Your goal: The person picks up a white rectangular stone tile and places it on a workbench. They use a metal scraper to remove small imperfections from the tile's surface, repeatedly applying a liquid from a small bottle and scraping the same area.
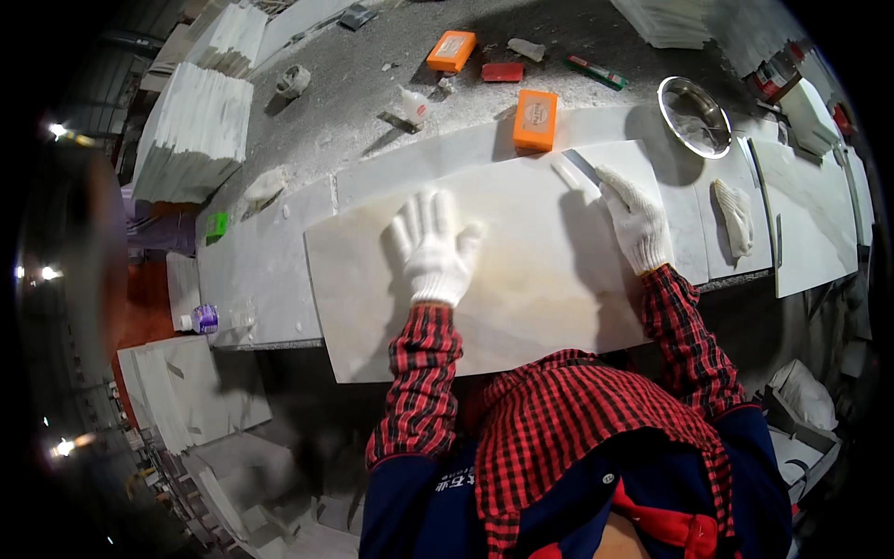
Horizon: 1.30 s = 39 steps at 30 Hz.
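A large white marble-look slab [521, 307] with faint beige veining lies in front of me, its near edge overhanging the bench. My left hand [433, 247], in a white knit glove, rests flat on its left half, fingers spread, holding nothing. My right hand [636, 216], gloved alike, is over the slab's right side with its fingers close together. At those fingertips is a thin flat strip [584, 165], part grey and part white, which the hand appears to grip; the glove hides its near end. An orange box [535, 121] stands at the slab's far edge.
A steel bowl [695, 116] and a loose white glove [734, 219] lie to the right. Farther back are another orange box [452, 51], a red block [503, 73] and a small white bottle [414, 105]. Stacked tiles [191, 130] stand left; a purple-labelled bottle [205, 319] sits near the left edge.
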Available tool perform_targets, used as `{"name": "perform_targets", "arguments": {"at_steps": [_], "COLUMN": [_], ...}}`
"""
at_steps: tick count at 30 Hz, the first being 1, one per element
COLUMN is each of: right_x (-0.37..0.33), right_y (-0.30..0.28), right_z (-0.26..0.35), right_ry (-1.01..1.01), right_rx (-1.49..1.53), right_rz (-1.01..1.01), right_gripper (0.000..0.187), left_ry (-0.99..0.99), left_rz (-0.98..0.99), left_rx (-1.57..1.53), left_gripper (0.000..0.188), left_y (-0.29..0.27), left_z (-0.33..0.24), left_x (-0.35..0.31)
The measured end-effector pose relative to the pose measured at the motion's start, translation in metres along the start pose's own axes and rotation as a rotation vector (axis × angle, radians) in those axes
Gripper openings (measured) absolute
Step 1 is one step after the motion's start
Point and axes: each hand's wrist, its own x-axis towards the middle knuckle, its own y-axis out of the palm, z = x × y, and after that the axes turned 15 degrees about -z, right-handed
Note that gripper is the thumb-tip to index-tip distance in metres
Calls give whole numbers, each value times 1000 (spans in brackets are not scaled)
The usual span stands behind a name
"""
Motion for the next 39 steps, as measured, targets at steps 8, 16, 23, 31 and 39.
{"name": "perform_targets", "arguments": {"at_steps": [8, 16, 23, 31, 39], "right_x": [3, -34, -86, -80, -39], "right_y": [-1, -4, 12, 7, 27], "right_z": [4, 74, 102, 101, 77], "right_ry": [4, 558, 434, 5, -29], "right_rx": [-68, 345, 349, -167, -359], "right_rz": [-45, 282, 527, 709, 451], "right_gripper": [30, 43, 37, 23, 25], "left_ry": [-265, -769, -1182, -595, -426], "left_rz": [-126, 34, 155, 327, -120], "left_rx": [137, -835, -1321, -942, -473], "left_gripper": [71, 50, 28, 19, 22], "left_y": [-34, -76, -81, -83, -66], "left_z": [26, -35, -68, -43, 44], "left_x": [-40, -28, -30, -43, -40]}}
